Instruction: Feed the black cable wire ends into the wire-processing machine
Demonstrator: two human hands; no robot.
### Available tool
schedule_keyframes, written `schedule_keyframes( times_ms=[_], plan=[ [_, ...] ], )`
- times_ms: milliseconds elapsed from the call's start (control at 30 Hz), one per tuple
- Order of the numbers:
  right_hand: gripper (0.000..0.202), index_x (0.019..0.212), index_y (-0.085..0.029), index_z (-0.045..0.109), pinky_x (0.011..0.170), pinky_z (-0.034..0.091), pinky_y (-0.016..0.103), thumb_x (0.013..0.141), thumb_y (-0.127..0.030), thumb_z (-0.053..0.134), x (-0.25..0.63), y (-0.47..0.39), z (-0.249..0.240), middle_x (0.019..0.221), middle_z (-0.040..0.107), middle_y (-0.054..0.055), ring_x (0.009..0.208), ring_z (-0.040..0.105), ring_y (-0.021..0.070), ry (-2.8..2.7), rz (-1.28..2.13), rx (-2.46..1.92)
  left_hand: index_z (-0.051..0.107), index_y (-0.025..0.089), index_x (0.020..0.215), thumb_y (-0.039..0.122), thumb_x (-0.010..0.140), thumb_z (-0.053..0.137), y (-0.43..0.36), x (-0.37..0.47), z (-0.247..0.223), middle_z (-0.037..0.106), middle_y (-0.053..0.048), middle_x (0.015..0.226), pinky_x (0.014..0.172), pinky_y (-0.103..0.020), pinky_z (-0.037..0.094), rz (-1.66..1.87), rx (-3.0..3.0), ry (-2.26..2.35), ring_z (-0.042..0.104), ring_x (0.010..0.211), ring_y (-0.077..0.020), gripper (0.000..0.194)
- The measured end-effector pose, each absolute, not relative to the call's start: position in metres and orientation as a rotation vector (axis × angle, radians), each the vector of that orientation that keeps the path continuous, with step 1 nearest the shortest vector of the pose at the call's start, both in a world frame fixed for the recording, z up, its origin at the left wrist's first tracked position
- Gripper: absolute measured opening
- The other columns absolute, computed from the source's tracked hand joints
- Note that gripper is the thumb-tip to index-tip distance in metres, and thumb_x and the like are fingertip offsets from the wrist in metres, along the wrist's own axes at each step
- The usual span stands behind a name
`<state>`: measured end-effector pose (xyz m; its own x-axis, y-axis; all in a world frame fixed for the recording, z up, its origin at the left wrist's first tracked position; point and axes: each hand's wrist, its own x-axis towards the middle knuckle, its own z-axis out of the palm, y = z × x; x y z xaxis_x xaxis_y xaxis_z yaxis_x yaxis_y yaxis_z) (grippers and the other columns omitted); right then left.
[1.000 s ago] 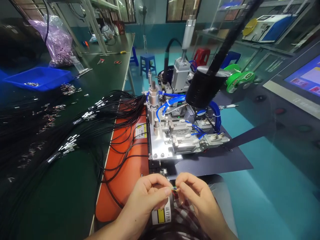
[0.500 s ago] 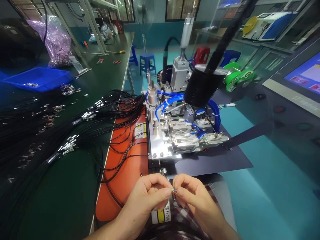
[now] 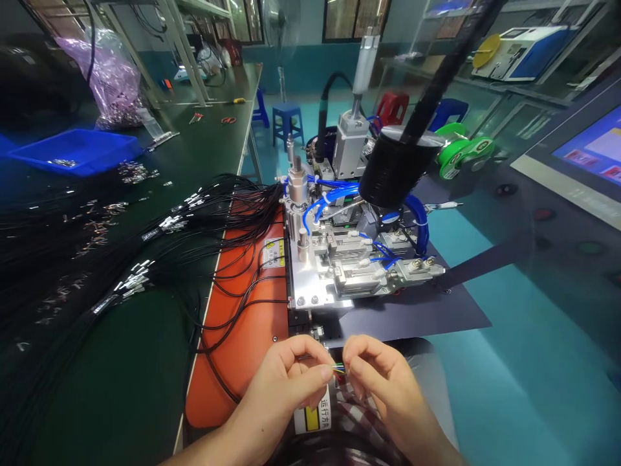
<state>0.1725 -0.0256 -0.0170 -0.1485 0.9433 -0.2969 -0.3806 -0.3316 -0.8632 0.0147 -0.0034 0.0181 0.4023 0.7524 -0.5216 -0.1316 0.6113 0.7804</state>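
Low in the view, my left hand [image 3: 294,378] is closed in a pinch between thumb and forefinger. It holds a small bundle of thin coloured wires [image 3: 338,367], whose short ends stick out to the right; green, yellow and blue tones show. Facing it is my right hand [image 3: 381,375], its fingers curled and drawn together right beside the wire tips. Whether a wire end sits between those fingertips is too small to make out. Beyond both hands stands a metal bench machine [image 3: 359,272] with cylinders and blue air tubes.
Black cables [image 3: 194,252] with silvery ends spread over the dark green table [image 3: 140,362] and the orange board [image 3: 252,336]. A blue tray [image 3: 77,152] lies far left. A black cylindrical part on an arm [image 3: 398,168] overhangs the machine. At right is a screen [image 3: 592,149].
My right hand has shifted slightly to the right, away from the left. More of the coloured wire ends show between the hands. The left hand stays nearly still.
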Motion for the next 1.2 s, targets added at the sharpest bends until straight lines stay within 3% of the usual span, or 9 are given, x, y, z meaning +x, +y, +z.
schedule_keyframes(
  times_ms=[433,633,867,1200],
  plan=[
    [0.018,0.071,-0.018,0.058,0.049,0.036,0.022,0.079,-0.033,0.065,0.168,-0.028,-0.016,0.058,0.046,-0.004,0.053,0.04,0.0112,-0.973,1.618,-1.206,0.056,0.015,0.075,0.027,0.076,0.065,-0.006,0.014,0.01,0.036,0.008,0.047,0.047,-0.021,0.016,0.65,0.708,1.002,0.027,0.048,-0.0073,0.015],
    [0.019,0.065,-0.019,0.056,0.055,0.038,0.025,0.08,-0.03,0.063,0.163,-0.034,-0.015,0.064,0.05,-0.001,0.059,0.043,0.0144,-1.113,1.33,-1.321,0.055,0.015,0.074,0.03,0.076,0.065,-0.007,0.015,0.009,0.033,0.009,0.046,0.046,-0.022,0.015,0.671,0.741,1.034,0.025,0.047,-0.0072,0.018],
    [0.028,0.067,-0.018,0.057,0.047,0.033,0.022,0.079,-0.042,0.064,0.172,-0.028,-0.017,0.055,0.047,-0.004,0.05,0.039,0.0111,-0.909,1.663,-1.212,0.054,0.015,0.073,0.03,0.075,0.063,-0.005,0.016,0.015,0.035,0.008,0.046,0.046,-0.022,0.016,0.615,0.79,1.076,0.026,0.047,-0.0076,0.018],
    [0.019,0.069,-0.017,0.059,0.048,0.032,0.02,0.075,-0.032,0.07,0.168,-0.029,-0.014,0.055,0.045,-0.006,0.052,0.036,0.0098,-0.855,1.685,-1.172,0.054,0.015,0.075,0.03,0.077,0.062,-0.008,0.016,0.009,0.034,0.009,0.046,0.046,-0.021,0.017,0.613,0.833,1.074,0.026,0.047,-0.0072,0.017]
  ],
)
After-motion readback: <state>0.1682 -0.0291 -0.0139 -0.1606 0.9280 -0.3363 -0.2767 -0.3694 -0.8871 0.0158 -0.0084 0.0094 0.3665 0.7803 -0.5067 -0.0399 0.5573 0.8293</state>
